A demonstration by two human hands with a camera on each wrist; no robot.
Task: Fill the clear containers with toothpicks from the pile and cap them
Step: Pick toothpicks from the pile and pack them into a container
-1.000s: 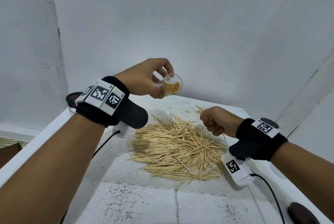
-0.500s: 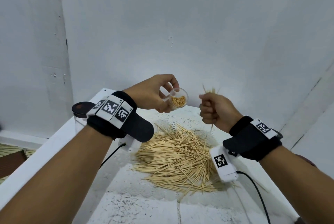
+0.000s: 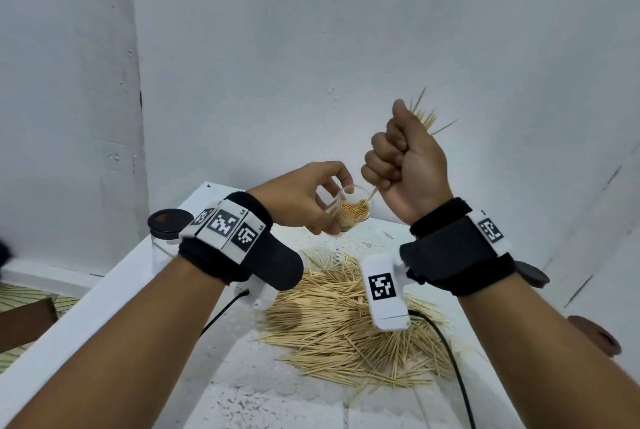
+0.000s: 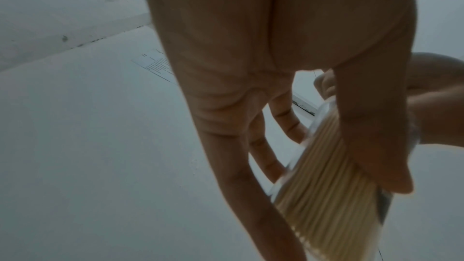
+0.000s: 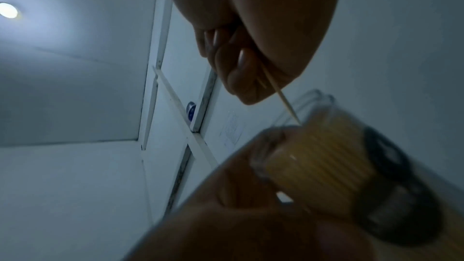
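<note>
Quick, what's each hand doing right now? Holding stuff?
Left hand: fingers curled round the clear container, already well filled with toothpicks.
Right hand: closed in a fist round a bunch of toothpicks, lower tips at the container's mouth.

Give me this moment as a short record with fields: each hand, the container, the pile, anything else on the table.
left hand: holds clear container, tilted, mouth toward the right hand
right hand: fist round a toothpick bundle, lower tips at the container's mouth
container: uncapped, partly filled with toothpicks
pile: loose toothpicks on white table
other: second container with dark cap, table's left edge
</note>
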